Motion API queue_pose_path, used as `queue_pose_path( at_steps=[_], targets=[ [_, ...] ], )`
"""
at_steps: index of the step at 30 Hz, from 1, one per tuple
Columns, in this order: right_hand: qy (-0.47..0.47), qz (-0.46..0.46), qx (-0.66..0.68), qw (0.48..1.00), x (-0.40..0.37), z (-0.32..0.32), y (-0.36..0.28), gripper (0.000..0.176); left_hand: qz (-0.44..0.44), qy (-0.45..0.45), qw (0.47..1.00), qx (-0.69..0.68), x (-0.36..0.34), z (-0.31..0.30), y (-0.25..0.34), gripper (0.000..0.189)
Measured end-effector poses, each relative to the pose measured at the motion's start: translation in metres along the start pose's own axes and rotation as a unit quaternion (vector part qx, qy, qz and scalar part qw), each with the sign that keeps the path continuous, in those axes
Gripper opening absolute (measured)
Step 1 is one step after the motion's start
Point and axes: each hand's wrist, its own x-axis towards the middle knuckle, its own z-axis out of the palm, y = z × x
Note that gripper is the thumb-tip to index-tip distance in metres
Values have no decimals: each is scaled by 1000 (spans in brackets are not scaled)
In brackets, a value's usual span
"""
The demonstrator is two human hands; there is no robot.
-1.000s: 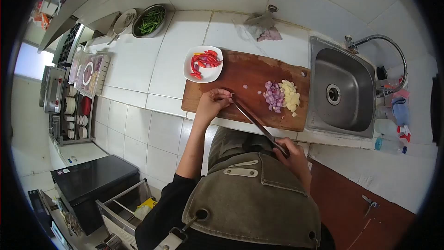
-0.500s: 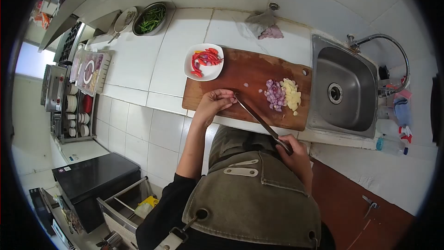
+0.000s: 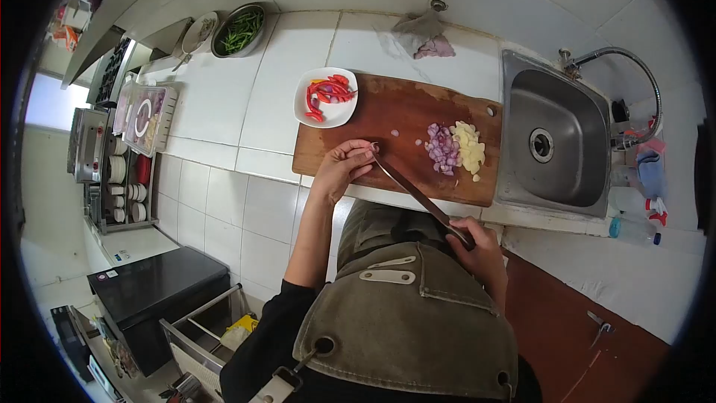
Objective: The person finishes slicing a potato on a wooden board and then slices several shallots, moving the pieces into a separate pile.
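My right hand (image 3: 479, 250) is closed around the handle of a kitchen knife (image 3: 414, 192). The blade slants up and left over the near edge of the wooden cutting board (image 3: 358, 104), its tip at the fingers of my left hand (image 3: 344, 168). Those fingers pinch a small piece that looks like a shallot (image 3: 374, 147), mostly hidden. Right of the tip lie chopped shallots (image 3: 443, 151), with sliced garlic (image 3: 468, 149) touching them. A white bowl (image 3: 304, 113) with red chilies (image 3: 333, 91) stands at the board's far left corner.
A steel sink (image 3: 556, 186) with a curved faucet (image 3: 649, 78) adjoins the board's right side. Bottles (image 3: 634, 230) stand beyond it. Back left on the counter are a bowl of green chilies (image 3: 242, 30) and a smaller bowl (image 3: 200, 32). A cloth (image 3: 434, 47) lies by the wall.
The view has shifted slightly. My left fingers have turned a little around the small piece at the knife tip. My right hand keeps its hold on the knife.
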Motion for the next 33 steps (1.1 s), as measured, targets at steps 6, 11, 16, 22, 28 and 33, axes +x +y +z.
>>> queue_pose_path(
  at_steps=[6,11,16,22,28,33],
  targets=[
    [15,1,-12,1000,-1,0,0,25,21,-10,1000,-19,2,1,-4,18],
    [44,-21,-33,998,-1,4,-1,24,9,3,1000,-21,2,1,-5,17],
    [42,-12,-53,998,-2,0,1,25,4,8,1000,-28,-1,3,-5,18],
    [18,-19,-29,999,-5,-6,2,27,10,-22,998,-50,-2,3,-4,18],
    [9,6,-16,1000,-7,-7,1,26,15,-8,998,-55,-4,5,-6,23],
    [42,-9,-33,999,-7,-1,3,26,20,-31,998,-55,-4,6,-6,23]
  ],
)
